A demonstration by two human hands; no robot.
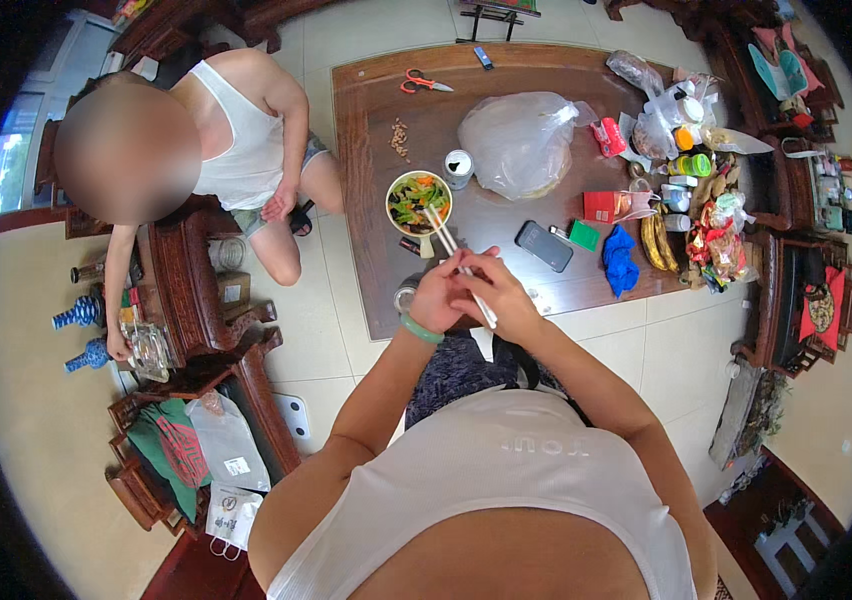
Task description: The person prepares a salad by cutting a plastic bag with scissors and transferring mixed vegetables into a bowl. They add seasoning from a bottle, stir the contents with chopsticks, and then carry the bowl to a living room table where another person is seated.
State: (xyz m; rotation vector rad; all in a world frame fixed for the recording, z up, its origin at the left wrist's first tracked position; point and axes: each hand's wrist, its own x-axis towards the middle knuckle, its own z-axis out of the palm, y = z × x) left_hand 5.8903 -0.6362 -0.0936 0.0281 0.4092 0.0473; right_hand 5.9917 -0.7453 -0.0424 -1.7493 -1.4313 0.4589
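My right hand (505,294) holds a pair of light-coloured chopsticks (484,309), whose far tips reach the vegetables in a bowl. My left hand (439,294), below which a green bangle (421,328) circles the wrist, is against the right one; overlapping fingers hide whether it also grips the chopsticks. The pale bowl with a short handle (427,247) stands just beyond my hands, full of sliced green, orange and dark vegetables (415,199). Right of it is an opened drink can (458,168). A glass (405,298) stands by my left wrist, partly hidden.
On the wooden table (366,97) are red-handled scissors (426,81), peanuts (399,140), a large plastic bag (520,142), a phone (544,246), a blue cloth (619,260) and bananas (657,240). Packages and jars crowd the right end. Another person (246,142) sits at left.
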